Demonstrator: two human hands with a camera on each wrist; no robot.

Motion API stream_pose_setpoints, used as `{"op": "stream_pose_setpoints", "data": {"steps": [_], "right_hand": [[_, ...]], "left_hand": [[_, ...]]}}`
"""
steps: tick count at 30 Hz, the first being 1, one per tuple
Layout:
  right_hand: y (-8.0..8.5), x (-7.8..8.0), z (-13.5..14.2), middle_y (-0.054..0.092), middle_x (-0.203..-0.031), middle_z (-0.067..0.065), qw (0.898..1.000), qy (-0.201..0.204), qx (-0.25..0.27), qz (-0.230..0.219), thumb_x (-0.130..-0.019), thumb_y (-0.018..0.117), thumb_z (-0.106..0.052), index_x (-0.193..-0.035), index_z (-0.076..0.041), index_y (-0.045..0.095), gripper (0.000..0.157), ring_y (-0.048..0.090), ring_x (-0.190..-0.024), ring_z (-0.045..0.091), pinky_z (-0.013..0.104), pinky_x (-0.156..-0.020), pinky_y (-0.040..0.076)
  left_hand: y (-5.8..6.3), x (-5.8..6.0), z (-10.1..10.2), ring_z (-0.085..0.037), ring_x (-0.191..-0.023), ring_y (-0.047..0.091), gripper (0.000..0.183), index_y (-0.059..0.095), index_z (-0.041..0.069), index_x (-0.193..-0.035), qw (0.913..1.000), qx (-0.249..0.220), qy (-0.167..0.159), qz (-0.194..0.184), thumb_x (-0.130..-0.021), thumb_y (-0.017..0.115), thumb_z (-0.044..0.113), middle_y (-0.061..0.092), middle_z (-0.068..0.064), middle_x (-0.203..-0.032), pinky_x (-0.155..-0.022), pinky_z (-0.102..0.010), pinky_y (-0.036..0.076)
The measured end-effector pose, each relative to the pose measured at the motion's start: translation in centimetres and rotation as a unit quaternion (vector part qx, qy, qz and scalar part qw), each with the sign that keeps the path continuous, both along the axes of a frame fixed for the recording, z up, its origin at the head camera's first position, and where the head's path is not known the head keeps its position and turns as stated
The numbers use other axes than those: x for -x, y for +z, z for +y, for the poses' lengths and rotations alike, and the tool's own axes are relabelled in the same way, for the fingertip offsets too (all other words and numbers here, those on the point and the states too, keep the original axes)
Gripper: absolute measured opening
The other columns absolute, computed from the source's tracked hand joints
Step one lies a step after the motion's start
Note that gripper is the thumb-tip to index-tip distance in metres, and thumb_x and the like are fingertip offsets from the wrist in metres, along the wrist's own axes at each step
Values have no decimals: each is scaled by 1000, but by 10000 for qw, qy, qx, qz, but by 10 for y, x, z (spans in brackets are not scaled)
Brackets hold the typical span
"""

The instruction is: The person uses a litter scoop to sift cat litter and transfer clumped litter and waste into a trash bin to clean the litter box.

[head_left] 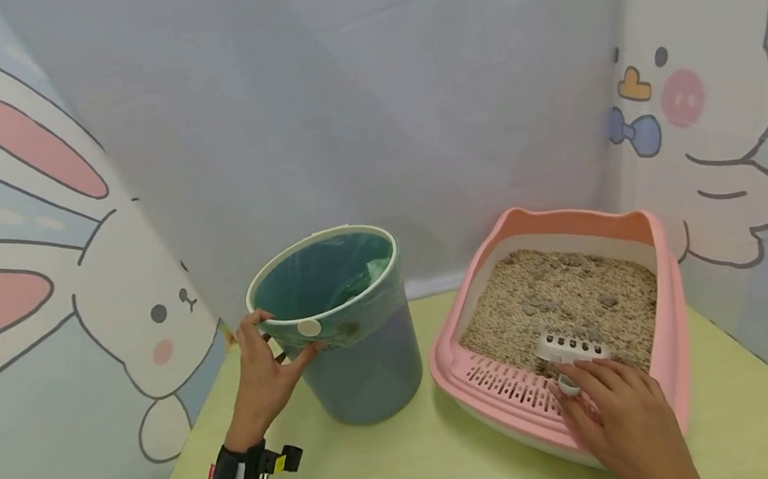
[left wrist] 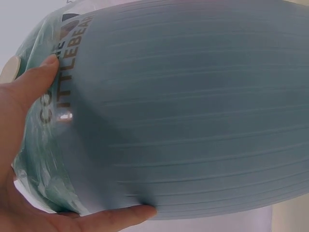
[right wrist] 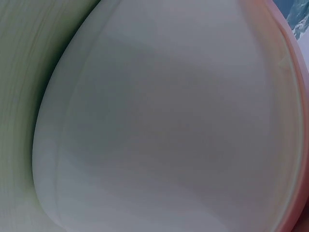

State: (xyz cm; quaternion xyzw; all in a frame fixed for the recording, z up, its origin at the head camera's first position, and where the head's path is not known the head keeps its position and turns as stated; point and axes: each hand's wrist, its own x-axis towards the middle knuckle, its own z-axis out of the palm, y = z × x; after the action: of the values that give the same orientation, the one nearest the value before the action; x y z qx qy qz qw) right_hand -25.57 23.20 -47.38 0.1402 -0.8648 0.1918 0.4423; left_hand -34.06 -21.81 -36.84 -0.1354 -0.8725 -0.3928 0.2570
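Note:
A blue-grey trash bin with a green bag folded over its top stands left of centre in the head view. My left hand holds it near the cream rim, with the thumb on the front and a finger along the side. At the right is a pink and white litter box filled with tan litter. My right hand holds the handle of a white litter scoop, whose slotted head rests at the litter's front edge. The hand covers part of the handle.
Bin and litter box stand side by side on a yellow-green table, with a gap between them. A grey cloth wall rises behind. Cartoon panels flank both sides. Only the litter box's pale outer wall fills most of the right wrist view.

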Motion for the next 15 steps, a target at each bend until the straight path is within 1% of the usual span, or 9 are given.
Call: {"op": "stream_pose_setpoints", "data": {"steps": [2,4,8,11,13,14,15], "right_hand": [[1,-1,0,79,-102,10,10000,-23,22,-54,-94,70,-35,-112,-18,79,26,70,-97,38,62,-83,53],[1,-1,0,79,-103,10,9999,-52,25,-100,-90,75,-31,-113,-19,79,26,70,-98,38,63,-82,53],[1,-3,0,79,-103,10,9999,-76,2,-138,-90,75,-31,-113,-19,79,26,70,-98,38,63,-81,53],[2,-4,0,79,-104,10,9998,-77,-2,-181,-90,76,-31,-113,-19,79,26,69,-99,37,63,-82,53],[2,-4,-1,79,-105,10,9997,-63,-2,-220,-89,78,-30,-114,-19,79,27,69,-100,37,63,-84,52],[3,-4,-1,79,-106,10,9997,-53,-3,-244,-89,78,-29,-114,-19,79,28,69,-101,37,63,-85,52],[3,-4,-2,79,-106,10,9997,-30,-8,-260,-88,78,-29,-115,-19,79,28,69,-102,37,62,-86,51]], "left_hand": [[1,-1,2,-57,-146,39,80,23,10,-136,10000,-7,-9,-5,-88,86,20,25,-24,-142,-96,-69,56],[1,-1,3,-59,-146,39,81,23,10,-137,10000,15,-17,-13,-88,86,20,25,-24,-143,-96,-69,57],[1,-2,4,-61,-143,42,82,23,9,-138,10000,57,-38,-26,-88,86,21,25,-25,-144,-95,-68,57],[2,-3,4,-60,-144,41,82,22,10,-141,9999,65,-35,-76,-89,85,21,24,-26,-148,-96,-68,57],[2,-5,3,-58,-145,41,87,20,11,-146,9998,160,41,-98,-89,85,22,21,-28,-153,-95,-68,57],[3,-8,3,-58,-146,39,91,18,12,-150,9996,246,107,-89,-89,85,23,20,-29,-156,-97,-68,56],[4,-12,3,-57,-140,46,95,15,13,-153,9989,405,230,-78,-89,85,24,18,-30,-157,-93,-66,58]]}}
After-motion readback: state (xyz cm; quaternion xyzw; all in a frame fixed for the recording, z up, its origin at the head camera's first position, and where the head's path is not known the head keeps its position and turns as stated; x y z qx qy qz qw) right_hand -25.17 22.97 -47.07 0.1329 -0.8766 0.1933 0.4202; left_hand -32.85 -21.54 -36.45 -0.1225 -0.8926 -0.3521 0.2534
